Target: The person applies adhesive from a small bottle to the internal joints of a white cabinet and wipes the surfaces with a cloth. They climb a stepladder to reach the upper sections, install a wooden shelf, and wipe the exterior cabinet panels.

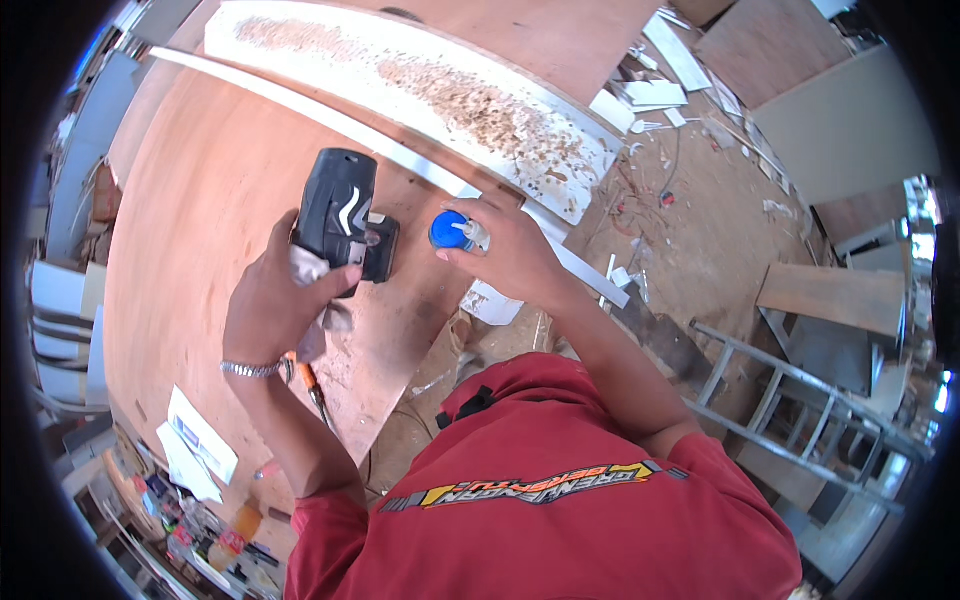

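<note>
My left hand (268, 305) is closed around a black cordless power tool (335, 200), which has a white stripe and a blocky black part at its side. A crumpled greyish cloth (310, 262) is bunched between that hand and the tool. To the right, my right hand (518, 252) grips a small bottle (450, 230) with a round blue top and a white nozzle; its lower part is hidden. Both hands are over the near right side of a brown wooden board table (200, 200). An orange-handled tool (306, 374) lies on it near my left wrist.
A long white panel (330, 50) strewn with wood shavings lies at the far side, beside a narrow white strip (300, 105). White offcuts (650, 95) litter the floor at right. A metal ladder (790, 410) lies lower right. Papers (197, 440) and bottles (235, 535) are lower left.
</note>
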Motion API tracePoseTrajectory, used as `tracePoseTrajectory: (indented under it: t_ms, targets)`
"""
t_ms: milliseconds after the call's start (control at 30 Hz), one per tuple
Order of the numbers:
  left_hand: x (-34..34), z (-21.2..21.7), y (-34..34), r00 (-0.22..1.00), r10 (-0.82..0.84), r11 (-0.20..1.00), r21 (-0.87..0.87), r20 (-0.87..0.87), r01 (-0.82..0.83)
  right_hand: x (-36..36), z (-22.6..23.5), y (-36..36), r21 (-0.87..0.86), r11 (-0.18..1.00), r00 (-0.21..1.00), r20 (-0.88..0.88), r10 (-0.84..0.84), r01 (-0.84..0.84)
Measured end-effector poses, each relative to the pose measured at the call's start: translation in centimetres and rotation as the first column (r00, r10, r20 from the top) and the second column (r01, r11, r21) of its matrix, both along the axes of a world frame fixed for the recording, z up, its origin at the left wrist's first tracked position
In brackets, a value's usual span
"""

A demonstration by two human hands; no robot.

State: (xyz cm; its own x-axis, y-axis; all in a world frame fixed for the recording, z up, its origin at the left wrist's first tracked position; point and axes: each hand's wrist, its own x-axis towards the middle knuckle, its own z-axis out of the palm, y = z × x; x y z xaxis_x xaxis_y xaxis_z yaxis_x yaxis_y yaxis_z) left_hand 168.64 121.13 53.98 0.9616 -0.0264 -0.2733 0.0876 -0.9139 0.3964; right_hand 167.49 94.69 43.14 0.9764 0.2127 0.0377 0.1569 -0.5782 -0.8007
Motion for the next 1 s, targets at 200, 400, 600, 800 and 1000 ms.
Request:
tracePoseTrajectory:
  t_ms: [200, 400, 600, 800, 1000]
  targets:
    - [-1.0, 2.0, 0.4, 0.990, 0.063, 0.976, -0.199, -0.126, -0.088, -1.0, 0.3, -1.4, -0.050, 0.999, 1.000, 0.027, -0.002, 0.004]
    - [-0.3, -0.4, 2.9, 0.990, -0.105, 0.951, -0.301, -0.096, 0.071, -1.9, 2.1, -3.6, -0.026, 0.998, 0.998, 0.018, 0.053, -0.053]
    - [-1.6, 2.7, 6.7, 0.996, -0.016, 0.995, -0.093, 0.087, 0.024, -8.0, 2.1, -9.7, 0.281, 0.955, 0.969, 0.194, -0.155, 0.097]
    - [-11.3, 8.8, -11.5, 0.786, -0.444, 0.701, -0.380, 0.430, 0.604, -25.0, 0.0, -23.3, 0.428, 0.795, 0.902, -0.178, -0.393, 0.430]
    - [-27.1, -3.6, -49.2, 0.691, -0.674, 0.324, -0.737, 0.260, 0.593, -44.6, 2.1, -34.6, 0.809, 0.344, 0.850, -0.323, -0.417, 0.476]
